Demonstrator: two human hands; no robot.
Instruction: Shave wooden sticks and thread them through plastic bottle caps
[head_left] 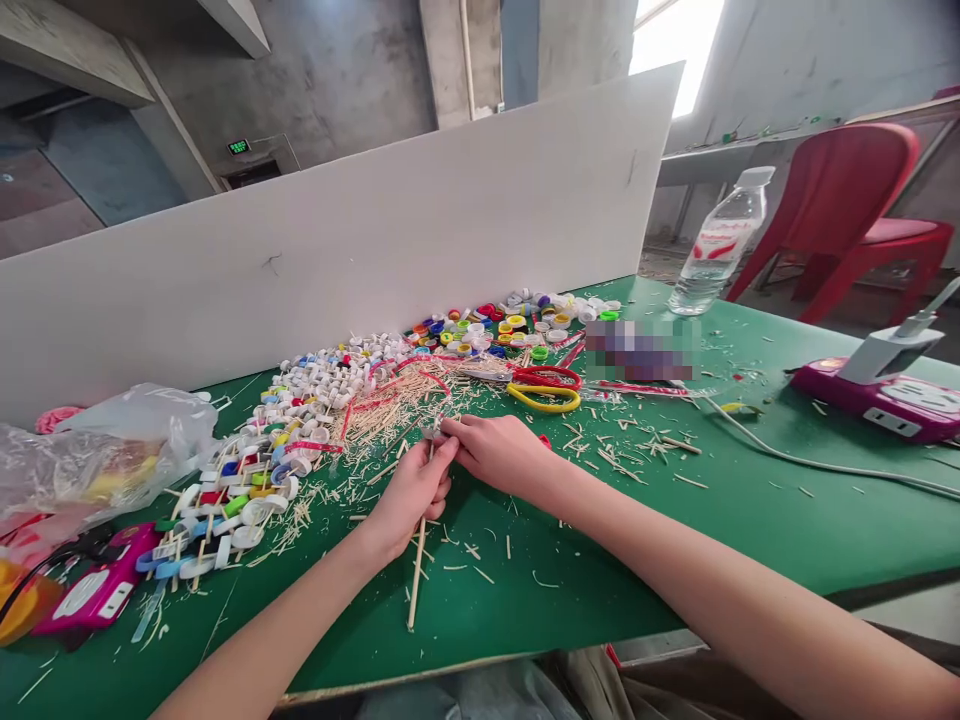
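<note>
My left hand [411, 492] is closed around a long thin wooden stick [416, 580] whose lower end rests on the green table [675, 540]. My right hand [496, 450] meets it from the right, fingers pinched at the stick's top end, where a small pale piece sits that I cannot make out. Just beyond the hands lies a heap of thin wooden sticks [390, 405]. White and coloured bottle caps [330, 385] spread behind it. Caps threaded on sticks [225, 505] lie to the left.
Scissors with red and yellow handles [546, 388] lie behind my right hand. A white board [337, 230] walls the table's far side. A plastic bag [97, 455] and pink devices [97, 590] sit left; a water bottle [716, 245], a pink power strip [877, 400] and a red chair [847, 200] stand right.
</note>
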